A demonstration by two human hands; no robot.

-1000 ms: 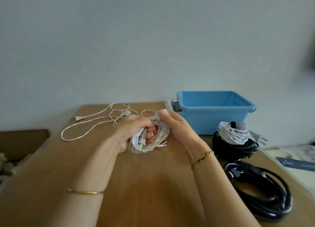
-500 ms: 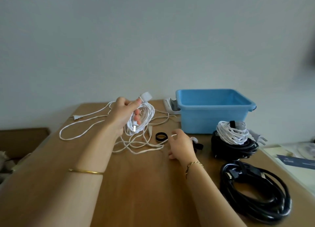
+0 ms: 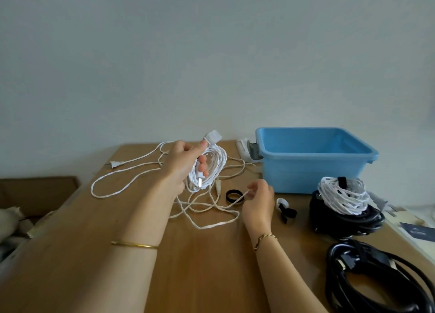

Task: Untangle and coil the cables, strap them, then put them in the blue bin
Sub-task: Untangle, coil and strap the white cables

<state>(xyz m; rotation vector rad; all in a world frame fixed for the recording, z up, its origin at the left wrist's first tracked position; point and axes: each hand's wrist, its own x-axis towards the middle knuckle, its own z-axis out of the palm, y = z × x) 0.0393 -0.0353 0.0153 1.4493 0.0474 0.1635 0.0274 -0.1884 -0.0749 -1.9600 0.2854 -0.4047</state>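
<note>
My left hand point(image 3: 183, 165) grips a coil of white cable point(image 3: 211, 169) raised above the wooden table point(image 3: 200, 265), with a flat white connector sticking up past my thumb. Loose white cable point(image 3: 207, 218) trails from the coil over the table to my right hand point(image 3: 257, 201), which pinches a strand of it. A black strap ring point(image 3: 233, 196) lies just left of my right hand. Another strap, black and white point(image 3: 286, 210), lies just right of it. The blue bin point(image 3: 315, 157) stands at the back right and looks empty.
A white coil with a black strap point(image 3: 341, 195) sits on a black cable bundle point(image 3: 346, 221) right of my hands. A large black cable coil point(image 3: 376, 282) lies at the front right. A white plug point(image 3: 116, 164) lies at the far left. Papers point(image 3: 416, 230) are at the right edge.
My hands have parted. The left lifted the white coil up and back. The right dropped to the table beside the straps and now pinches a loose strand.
</note>
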